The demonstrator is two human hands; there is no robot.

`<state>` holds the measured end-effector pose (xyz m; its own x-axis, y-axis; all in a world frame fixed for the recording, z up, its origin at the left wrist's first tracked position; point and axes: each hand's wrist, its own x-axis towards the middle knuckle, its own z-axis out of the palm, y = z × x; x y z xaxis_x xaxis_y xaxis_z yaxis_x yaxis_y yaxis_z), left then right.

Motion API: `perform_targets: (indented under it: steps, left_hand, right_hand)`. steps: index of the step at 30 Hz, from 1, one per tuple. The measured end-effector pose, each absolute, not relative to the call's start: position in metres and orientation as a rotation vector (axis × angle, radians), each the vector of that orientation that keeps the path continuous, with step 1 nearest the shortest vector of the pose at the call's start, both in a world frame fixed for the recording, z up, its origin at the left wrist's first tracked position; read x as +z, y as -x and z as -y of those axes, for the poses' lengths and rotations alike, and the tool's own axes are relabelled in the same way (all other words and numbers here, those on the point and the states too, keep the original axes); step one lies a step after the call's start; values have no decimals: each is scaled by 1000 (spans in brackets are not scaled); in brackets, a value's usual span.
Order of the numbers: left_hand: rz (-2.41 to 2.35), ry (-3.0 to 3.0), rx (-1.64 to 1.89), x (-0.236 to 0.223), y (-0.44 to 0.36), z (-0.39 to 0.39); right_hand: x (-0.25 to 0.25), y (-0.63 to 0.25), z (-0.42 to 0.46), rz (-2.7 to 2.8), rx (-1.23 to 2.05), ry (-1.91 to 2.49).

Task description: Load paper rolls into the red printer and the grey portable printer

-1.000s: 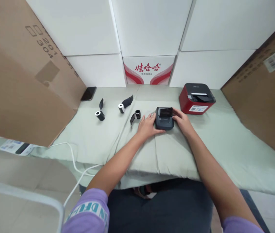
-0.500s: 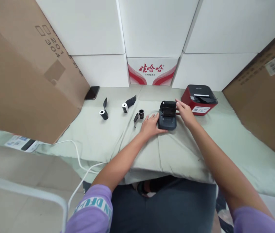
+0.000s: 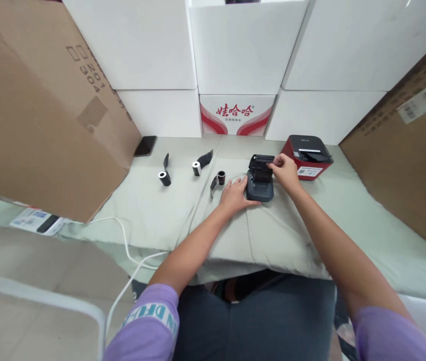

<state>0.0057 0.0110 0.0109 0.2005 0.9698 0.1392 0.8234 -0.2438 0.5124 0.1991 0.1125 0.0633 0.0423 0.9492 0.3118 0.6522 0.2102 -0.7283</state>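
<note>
A small black portable label printer (image 3: 260, 190) sits on the cloth with its lid (image 3: 261, 161) raised and dark paper in its bay. My left hand (image 3: 235, 196) holds the printer at its near left corner, thumb along the front edge and fingers against the side. At the right of the raised lid, the fingers of my right hand (image 3: 285, 170) are pinched together over the bay. Whatever lies between those fingertips is hidden. Left of my left hand stands a small black roll (image 3: 221, 177) with a short strip unwound.
Two more black-and-white rolls (image 3: 165, 178) with loose tails stand further left. A red and black printer (image 3: 308, 156) is close behind my right hand. A phone (image 3: 145, 146), cardboard boxes (image 3: 47, 110) on both sides and white boxes (image 3: 152, 113) surround the cloth-covered table (image 3: 141, 200).
My right hand has shifted from the lid's outer right edge to over the bay, its fingers now curled in. The left hand keeps its place on the printer. The view has tilted slightly.
</note>
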Motion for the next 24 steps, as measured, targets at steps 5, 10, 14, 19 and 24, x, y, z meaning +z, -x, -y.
perform_targets:
  steps: [5,10,14,19,24]
  left_hand:
    - [-1685,-2155,644,9,-6,-12]
    - [-1669,-2157,658,11,-6,-12]
    - [-1674,-2169,634,14,-6,-12]
    - [-1680,-2154,599,17,-6,-11]
    - [-1682,-2164,585,18,-6,-10]
  right_hand:
    - [84,-203,-111,1932,396,1674]
    - [95,-195,-109,2200,554,1780]
    - [93,-191,-114,2469,470,1726]
    - [78,-188,-123,2476,370,1738]
    - [69,-186,-128,2491,271,1753]
